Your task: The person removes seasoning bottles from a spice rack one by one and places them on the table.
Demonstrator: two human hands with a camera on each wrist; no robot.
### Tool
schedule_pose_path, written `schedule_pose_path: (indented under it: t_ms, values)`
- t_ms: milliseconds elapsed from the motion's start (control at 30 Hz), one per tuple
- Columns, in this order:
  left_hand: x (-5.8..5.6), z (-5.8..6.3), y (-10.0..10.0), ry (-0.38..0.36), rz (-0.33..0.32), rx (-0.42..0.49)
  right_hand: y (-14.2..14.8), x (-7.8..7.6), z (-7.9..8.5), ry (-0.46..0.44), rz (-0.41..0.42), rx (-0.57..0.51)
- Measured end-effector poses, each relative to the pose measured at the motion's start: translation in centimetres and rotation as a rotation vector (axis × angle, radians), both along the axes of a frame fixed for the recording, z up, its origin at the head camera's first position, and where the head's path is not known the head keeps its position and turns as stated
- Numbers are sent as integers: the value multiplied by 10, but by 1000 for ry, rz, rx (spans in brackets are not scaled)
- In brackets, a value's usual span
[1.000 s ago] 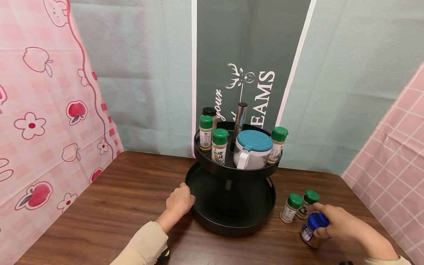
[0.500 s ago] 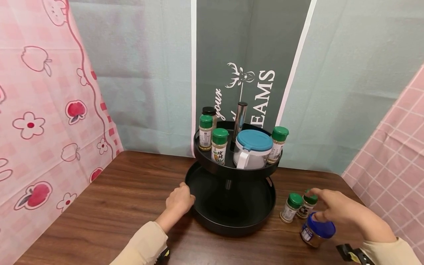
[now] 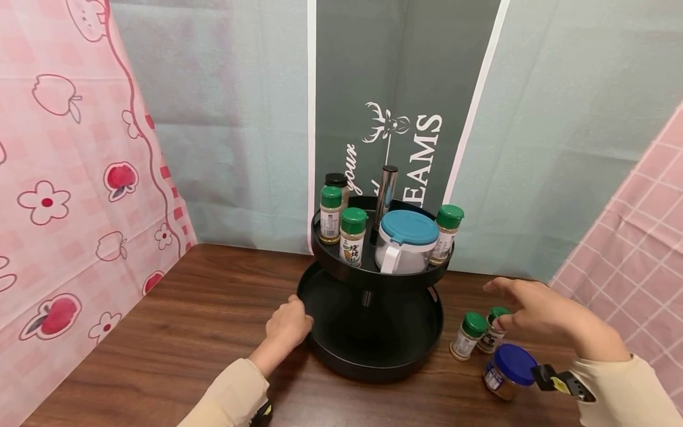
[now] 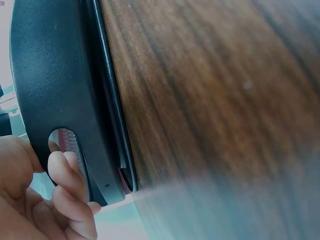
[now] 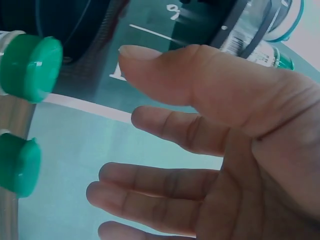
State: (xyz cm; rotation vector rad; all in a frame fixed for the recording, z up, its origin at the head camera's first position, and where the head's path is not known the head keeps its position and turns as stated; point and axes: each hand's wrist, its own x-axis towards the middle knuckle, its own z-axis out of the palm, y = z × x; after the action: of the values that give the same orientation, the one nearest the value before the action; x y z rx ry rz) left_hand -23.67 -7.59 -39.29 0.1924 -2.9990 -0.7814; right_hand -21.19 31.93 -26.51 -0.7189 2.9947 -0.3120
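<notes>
Gripping the rack (image 3: 376, 370) low down, maybe to keep it steady, the left hand (image 3: 289, 323) curls its fingers, while the right hand (image 3: 549, 314), fingers wide, hangs near jars (image 3: 466, 338) by the rack.

Brown table (image 3: 160, 332) bears black stand (image 3: 363, 335); two shakers (image 3: 463, 343); blue-lidded jar (image 3: 511, 369).

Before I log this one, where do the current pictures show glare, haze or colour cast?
Head: pale sheen low on the wooden table; left wrist: bluish haze at lower right; right wrist: blue-green cast, a small highlight on the upper green cap, washed-out top right corner.
</notes>
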Motion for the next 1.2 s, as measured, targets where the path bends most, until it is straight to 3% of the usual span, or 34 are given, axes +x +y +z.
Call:
schedule_pose_path:
  t_ms: [367, 1033, 1200]
  values:
    - [2, 1, 0, -4, -14, -3, -8, -5, 24, -13, -28, 14]
    - [0, 0, 0, 6, 5, -10, -32, -19, 54, 287, 4, -101]
    - [0, 0, 0, 16, 7, -10, -40, -20, 59, 311, 18, -139]
